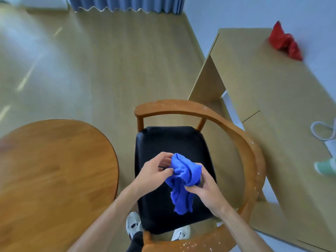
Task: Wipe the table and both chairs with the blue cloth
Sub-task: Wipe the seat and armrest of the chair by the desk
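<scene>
A pale wood-look floor [101, 57] fills the room, with a pleated blue curtain [125, 4] hanging at its far edge. To the left of the left hand [154, 171] lies a round brown wooden table [51, 171]. Directly beneath both hands stands a chair [241, 142] with a curved wooden back rail, speckled with pale flecks, and a black padded seat [169, 139]. Beyond and to the right of the right hand [205, 190] runs a light wooden desk [263, 88], bearing a crumpled red cloth [285, 44] far off and a coiled white cable [321, 130] nearer.

The blue cloth [183, 179] is bunched between the two hands above the seat, vivid and rumpled, a loose tail hanging down. The left fingers pinch its left edge; the right hand is closed around its right side.
</scene>
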The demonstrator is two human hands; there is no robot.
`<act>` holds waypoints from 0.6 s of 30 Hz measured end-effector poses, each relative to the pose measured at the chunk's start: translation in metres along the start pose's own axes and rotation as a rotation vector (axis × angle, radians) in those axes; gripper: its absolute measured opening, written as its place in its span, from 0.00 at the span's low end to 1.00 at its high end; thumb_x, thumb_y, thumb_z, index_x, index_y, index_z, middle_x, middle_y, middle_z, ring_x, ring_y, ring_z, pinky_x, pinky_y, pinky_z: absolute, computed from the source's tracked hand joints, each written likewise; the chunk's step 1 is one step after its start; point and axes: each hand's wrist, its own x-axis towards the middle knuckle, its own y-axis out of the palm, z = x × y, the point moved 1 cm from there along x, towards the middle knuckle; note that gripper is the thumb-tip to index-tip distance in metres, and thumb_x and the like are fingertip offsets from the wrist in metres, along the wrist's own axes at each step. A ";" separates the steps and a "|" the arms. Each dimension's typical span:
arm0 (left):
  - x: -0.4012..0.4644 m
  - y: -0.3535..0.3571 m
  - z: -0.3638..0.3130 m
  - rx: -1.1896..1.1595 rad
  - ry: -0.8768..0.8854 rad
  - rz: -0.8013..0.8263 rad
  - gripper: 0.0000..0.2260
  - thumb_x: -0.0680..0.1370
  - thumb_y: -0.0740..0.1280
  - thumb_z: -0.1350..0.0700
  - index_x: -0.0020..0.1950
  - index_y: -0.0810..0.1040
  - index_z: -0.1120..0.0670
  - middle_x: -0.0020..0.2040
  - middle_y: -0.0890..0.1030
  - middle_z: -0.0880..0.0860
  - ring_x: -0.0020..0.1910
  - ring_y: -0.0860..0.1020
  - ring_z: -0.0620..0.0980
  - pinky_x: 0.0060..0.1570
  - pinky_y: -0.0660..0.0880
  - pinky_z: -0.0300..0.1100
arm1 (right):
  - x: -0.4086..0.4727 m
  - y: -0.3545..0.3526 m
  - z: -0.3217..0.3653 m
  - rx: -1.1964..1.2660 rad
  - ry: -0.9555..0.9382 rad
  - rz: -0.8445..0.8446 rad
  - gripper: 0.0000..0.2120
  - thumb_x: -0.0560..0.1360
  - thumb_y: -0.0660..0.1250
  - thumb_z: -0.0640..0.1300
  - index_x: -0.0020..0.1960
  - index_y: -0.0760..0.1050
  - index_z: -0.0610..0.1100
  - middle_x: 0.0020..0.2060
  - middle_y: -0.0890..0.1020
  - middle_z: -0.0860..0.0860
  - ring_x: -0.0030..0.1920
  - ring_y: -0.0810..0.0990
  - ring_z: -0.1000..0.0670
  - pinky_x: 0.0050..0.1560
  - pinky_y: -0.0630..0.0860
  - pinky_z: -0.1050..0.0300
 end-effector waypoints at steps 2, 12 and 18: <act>-0.017 -0.005 -0.031 -0.022 0.044 0.010 0.13 0.75 0.67 0.51 0.58 0.75 0.42 0.51 0.82 0.44 0.51 0.80 0.38 0.53 0.76 0.37 | -0.017 0.002 0.024 0.026 -0.039 -0.065 0.16 0.72 0.66 0.27 0.56 0.74 0.41 0.48 0.83 0.49 0.49 0.81 0.51 0.49 0.77 0.61; -0.093 0.021 -0.136 0.147 0.145 -0.232 0.16 0.72 0.67 0.45 0.59 0.72 0.42 0.50 0.79 0.45 0.50 0.78 0.44 0.52 0.78 0.41 | -0.093 -0.009 0.109 0.030 -0.187 0.061 0.16 0.76 0.63 0.53 0.59 0.76 0.45 0.49 0.84 0.51 0.52 0.81 0.57 0.51 0.73 0.69; -0.133 0.035 -0.158 0.339 0.163 -0.233 0.18 0.73 0.62 0.64 0.58 0.77 0.48 0.40 0.80 0.45 0.40 0.77 0.42 0.34 0.71 0.29 | -0.128 -0.056 0.109 -0.036 -0.278 -0.074 0.09 0.80 0.60 0.49 0.54 0.77 0.49 0.48 0.84 0.50 0.52 0.82 0.49 0.59 0.77 0.45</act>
